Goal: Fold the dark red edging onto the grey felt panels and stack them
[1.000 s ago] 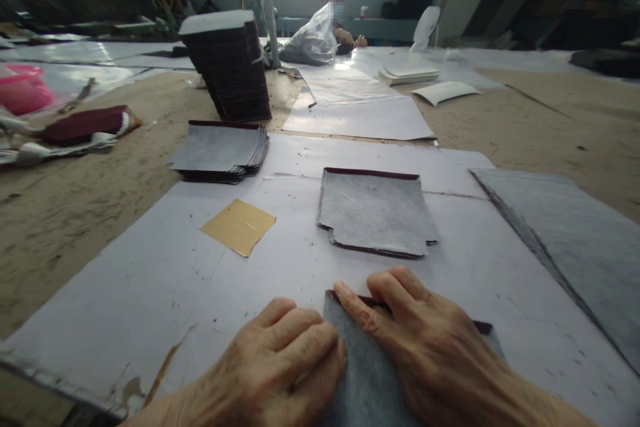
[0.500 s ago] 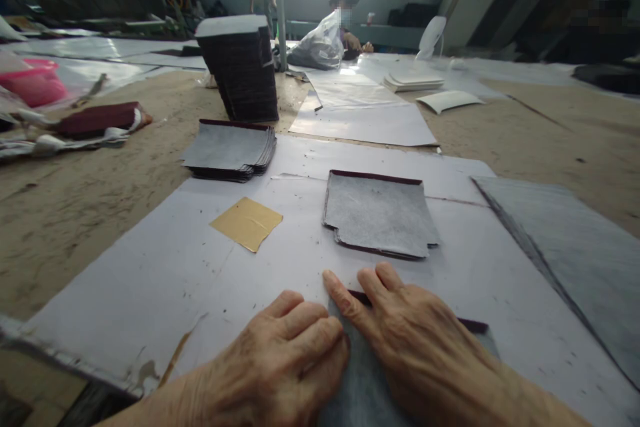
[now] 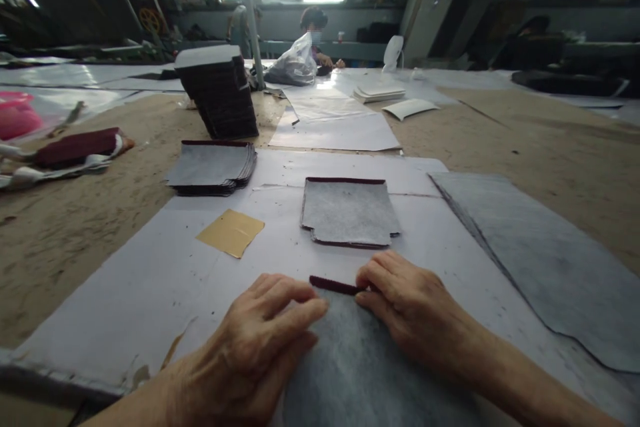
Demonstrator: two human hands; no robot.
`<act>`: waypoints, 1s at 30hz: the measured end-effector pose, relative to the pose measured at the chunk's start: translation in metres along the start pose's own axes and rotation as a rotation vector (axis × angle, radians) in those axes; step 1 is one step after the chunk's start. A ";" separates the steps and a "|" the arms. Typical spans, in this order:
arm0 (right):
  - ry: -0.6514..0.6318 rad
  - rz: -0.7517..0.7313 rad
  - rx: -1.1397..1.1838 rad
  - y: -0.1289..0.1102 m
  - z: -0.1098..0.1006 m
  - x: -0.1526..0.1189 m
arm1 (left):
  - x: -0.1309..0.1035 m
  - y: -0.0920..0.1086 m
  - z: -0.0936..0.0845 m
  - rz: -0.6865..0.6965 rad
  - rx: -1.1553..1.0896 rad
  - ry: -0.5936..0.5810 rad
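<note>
A grey sheet (image 3: 350, 360) with a dark maroon folded strip (image 3: 334, 285) along its far edge lies at the front centre. My right hand (image 3: 407, 300) pinches that edge between thumb and fingers at the strip's right part. At the sheet's left side is my left hand (image 3: 265, 333), its fingers bent and thumb apart, with nothing visible between them. Just beyond the hands lies a small stack of notched grey pieces (image 3: 350, 210) with maroon edges. A yellow square (image 3: 233, 233) rests to the left.
A thicker stack of grey pieces (image 3: 210, 163) stands at left, with a tall dark stack (image 3: 217, 90) behind it. Large grey sheets (image 3: 550, 253) lie on the right. A pink basin (image 3: 20, 117) is far left. Across the table sits a person (image 3: 315, 30) near a plastic bag (image 3: 295, 63).
The right hand has gone from lying flat over the strip to pinching the edge. My left hand has shifted left and its fingers have parted. The camera view has tilted up and turned right.
</note>
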State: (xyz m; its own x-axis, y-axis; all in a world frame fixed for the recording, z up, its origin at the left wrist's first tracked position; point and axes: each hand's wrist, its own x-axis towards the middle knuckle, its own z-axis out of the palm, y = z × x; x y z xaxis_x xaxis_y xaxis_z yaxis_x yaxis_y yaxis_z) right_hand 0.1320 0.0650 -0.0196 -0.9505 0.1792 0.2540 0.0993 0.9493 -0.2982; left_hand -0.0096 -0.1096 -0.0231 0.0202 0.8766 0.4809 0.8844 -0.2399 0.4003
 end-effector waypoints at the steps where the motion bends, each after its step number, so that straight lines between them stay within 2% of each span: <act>1: -0.006 0.010 0.028 -0.002 0.000 0.001 | 0.001 -0.001 0.001 -0.013 0.030 0.036; 5: 0.058 -0.020 0.145 -0.011 -0.002 0.002 | 0.009 -0.007 0.012 -0.048 0.141 0.104; 8: 0.012 0.033 0.232 -0.010 -0.008 0.002 | 0.016 -0.009 0.016 -0.155 0.034 0.034; 11: -0.184 0.269 0.397 0.003 -0.020 -0.002 | 0.026 -0.008 0.007 -0.449 -0.161 -0.130; 13: -0.274 0.478 0.606 0.014 -0.028 -0.008 | 0.032 -0.008 -0.002 -0.653 -0.309 -0.249; 16: -0.260 0.734 0.975 0.028 -0.034 -0.018 | 0.037 -0.012 -0.009 -0.815 -0.478 -0.326; 18: -0.198 0.828 1.155 0.032 -0.034 -0.023 | 0.037 -0.015 -0.010 -0.858 -0.541 -0.304; 21: -0.114 0.874 1.270 0.034 -0.033 -0.029 | 0.036 -0.020 -0.006 -0.897 -0.599 -0.291; 25: -0.054 0.881 1.282 0.034 -0.032 -0.030 | 0.036 -0.023 -0.002 -0.895 -0.617 -0.295; 30: -0.059 0.859 1.207 0.028 -0.029 -0.033 | 0.037 -0.023 0.000 -0.892 -0.583 -0.282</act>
State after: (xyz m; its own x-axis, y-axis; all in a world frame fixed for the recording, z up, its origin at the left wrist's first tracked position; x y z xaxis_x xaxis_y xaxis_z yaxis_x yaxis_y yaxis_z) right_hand 0.1748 0.0935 -0.0100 -0.7419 0.5229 -0.4198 0.3531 -0.2277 -0.9075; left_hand -0.0289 -0.0715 -0.0143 -0.3449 0.8789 -0.3294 0.2799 0.4313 0.8577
